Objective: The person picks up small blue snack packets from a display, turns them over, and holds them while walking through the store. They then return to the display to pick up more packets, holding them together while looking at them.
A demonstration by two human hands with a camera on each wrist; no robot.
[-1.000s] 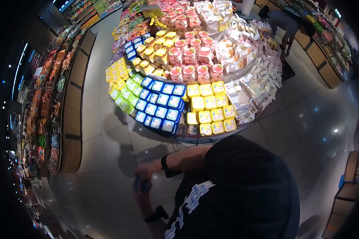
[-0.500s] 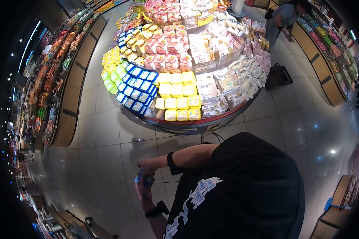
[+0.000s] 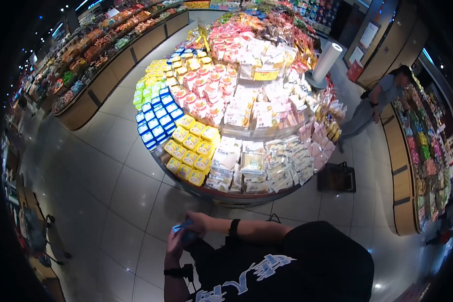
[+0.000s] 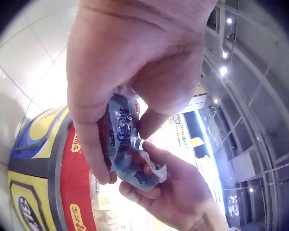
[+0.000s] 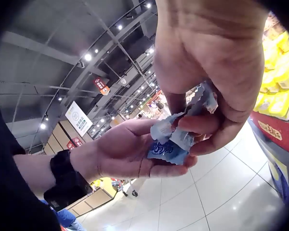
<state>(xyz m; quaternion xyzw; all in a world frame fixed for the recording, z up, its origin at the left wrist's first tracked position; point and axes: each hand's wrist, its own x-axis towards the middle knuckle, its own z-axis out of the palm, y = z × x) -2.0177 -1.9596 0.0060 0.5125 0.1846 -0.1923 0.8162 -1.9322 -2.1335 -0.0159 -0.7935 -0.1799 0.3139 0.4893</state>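
Note:
A small blue plastic wrapper (image 4: 120, 125) with printed lettering and a ragged torn edge is held between both hands. In the left wrist view, the left hand (image 4: 135, 57) has its thumb and fingers on either side of the wrapper. The right hand (image 4: 178, 187) grips its lower, torn end. Seen from the right wrist, the right hand (image 5: 212, 72) pinches crumpled folds of the wrapper (image 5: 166, 149) over the fingers of the left hand (image 5: 120, 149). Both hands are in front of the dark shirt (image 3: 297, 256) in the head view. The wrapper's contents are hidden.
A round display stand (image 3: 226, 199) full of packaged snacks is just ahead, with yellow tubs (image 3: 191, 151) at its near edge. A black basket (image 3: 337, 177) sits on the tiled floor to its right. Another person (image 3: 387, 98) stands by the right-hand shelves (image 3: 402, 181).
The head view has turned, so the stand's pale packets are now nearer the centre. Both hands keep hold of the wrapper. The other person has straightened up from bending.

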